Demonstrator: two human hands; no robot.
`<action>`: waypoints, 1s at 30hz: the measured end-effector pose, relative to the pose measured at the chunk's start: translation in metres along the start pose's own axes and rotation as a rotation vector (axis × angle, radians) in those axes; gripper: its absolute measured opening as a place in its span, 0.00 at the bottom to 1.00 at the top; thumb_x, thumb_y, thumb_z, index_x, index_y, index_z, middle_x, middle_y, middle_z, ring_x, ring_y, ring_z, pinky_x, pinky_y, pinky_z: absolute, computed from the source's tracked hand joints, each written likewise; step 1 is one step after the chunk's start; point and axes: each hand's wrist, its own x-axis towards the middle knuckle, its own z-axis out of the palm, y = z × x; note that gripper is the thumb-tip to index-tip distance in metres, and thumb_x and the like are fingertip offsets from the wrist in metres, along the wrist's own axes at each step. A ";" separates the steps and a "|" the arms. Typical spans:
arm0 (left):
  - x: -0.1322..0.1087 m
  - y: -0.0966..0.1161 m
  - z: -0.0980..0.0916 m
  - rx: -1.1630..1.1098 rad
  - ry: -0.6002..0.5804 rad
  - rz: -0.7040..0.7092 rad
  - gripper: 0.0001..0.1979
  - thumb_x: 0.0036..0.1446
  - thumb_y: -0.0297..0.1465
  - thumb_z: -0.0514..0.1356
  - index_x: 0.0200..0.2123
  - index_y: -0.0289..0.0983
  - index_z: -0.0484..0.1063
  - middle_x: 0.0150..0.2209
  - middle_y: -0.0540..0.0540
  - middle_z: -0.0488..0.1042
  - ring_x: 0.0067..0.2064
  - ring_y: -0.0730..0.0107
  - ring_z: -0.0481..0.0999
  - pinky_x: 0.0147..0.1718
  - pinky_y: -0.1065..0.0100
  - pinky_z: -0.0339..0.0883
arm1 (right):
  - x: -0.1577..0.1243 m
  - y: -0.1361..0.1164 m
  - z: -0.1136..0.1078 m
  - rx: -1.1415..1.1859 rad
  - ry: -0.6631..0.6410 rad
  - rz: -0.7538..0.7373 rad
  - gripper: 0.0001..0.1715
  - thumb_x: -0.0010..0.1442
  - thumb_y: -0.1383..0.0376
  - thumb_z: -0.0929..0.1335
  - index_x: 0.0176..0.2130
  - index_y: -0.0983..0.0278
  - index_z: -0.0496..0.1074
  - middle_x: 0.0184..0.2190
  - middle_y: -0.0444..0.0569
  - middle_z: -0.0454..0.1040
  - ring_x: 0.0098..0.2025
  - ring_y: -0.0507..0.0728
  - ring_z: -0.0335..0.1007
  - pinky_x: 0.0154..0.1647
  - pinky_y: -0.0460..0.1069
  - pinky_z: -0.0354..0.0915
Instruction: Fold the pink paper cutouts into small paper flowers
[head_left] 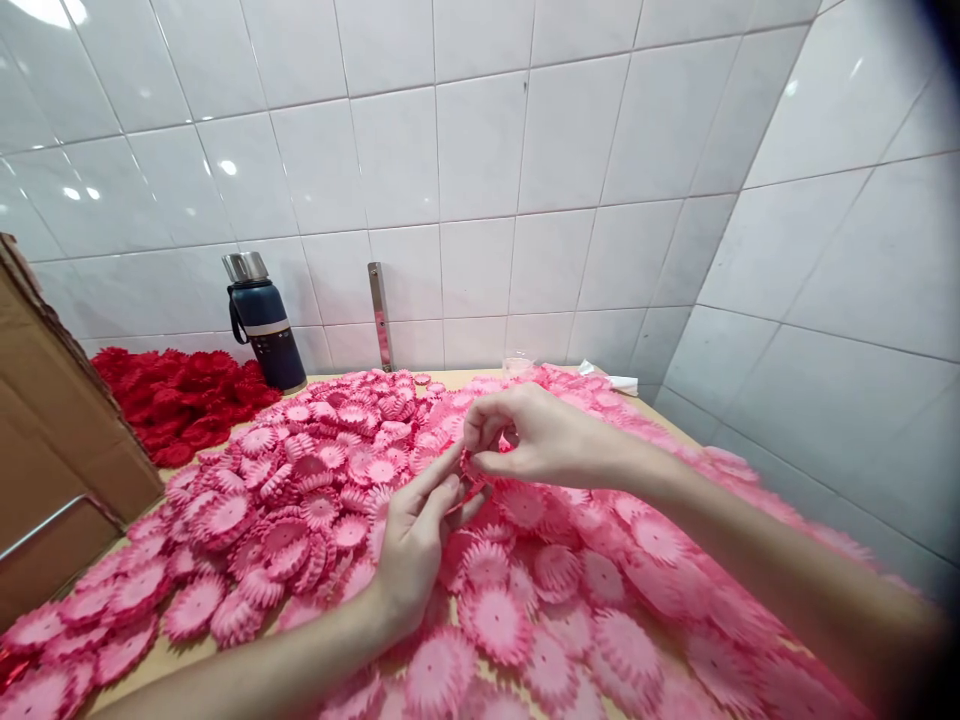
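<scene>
Pinching a mostly hidden pink-red piece (470, 486), the half-curled left hand (416, 545) and the right hand (529, 430), thumb and forefinger bent ringlike, meet in front and to the right of the bottle (266, 325). Pink discs (498, 622) with pale, flat middles, darker toothed rims and, on some, a dark centre dot spread before it and rightward; a red heap (184, 395) lies to its left.

Over to the dark blue bottle (274, 362) by the tiled wall (480, 150), the one spot with anything like print: small pale marks (273, 341) sit in a row just under its light band (268, 328), and they're far too tiny to make out. Letters, numbers or symbols, I can't tell! So, nothing readable right now.
</scene>
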 end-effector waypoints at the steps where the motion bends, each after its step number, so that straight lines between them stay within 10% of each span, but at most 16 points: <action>1: 0.000 0.000 0.001 0.017 -0.004 0.012 0.17 0.54 0.32 0.64 0.49 0.41 0.76 0.55 0.43 0.73 0.56 0.54 0.72 0.51 0.58 0.71 | 0.000 0.001 -0.001 0.024 -0.002 -0.001 0.07 0.49 0.74 0.66 0.31 0.64 0.69 0.29 0.46 0.76 0.31 0.54 0.74 0.30 0.46 0.67; 15: 0.005 -0.002 -0.001 0.178 0.017 0.133 0.10 0.51 0.33 0.67 0.34 0.36 0.71 0.31 0.49 0.76 0.37 0.68 0.78 0.41 0.65 0.76 | 0.001 0.013 -0.010 0.415 -0.154 0.022 0.18 0.49 0.67 0.74 0.29 0.63 0.60 0.26 0.43 0.72 0.31 0.53 0.71 0.32 0.47 0.67; 30: 0.004 -0.001 -0.001 0.236 -0.013 0.128 0.07 0.52 0.32 0.66 0.30 0.34 0.76 0.30 0.47 0.77 0.34 0.69 0.77 0.39 0.67 0.75 | -0.001 0.013 -0.014 0.288 -0.195 0.041 0.12 0.52 0.66 0.72 0.30 0.64 0.63 0.29 0.45 0.74 0.32 0.52 0.72 0.30 0.45 0.67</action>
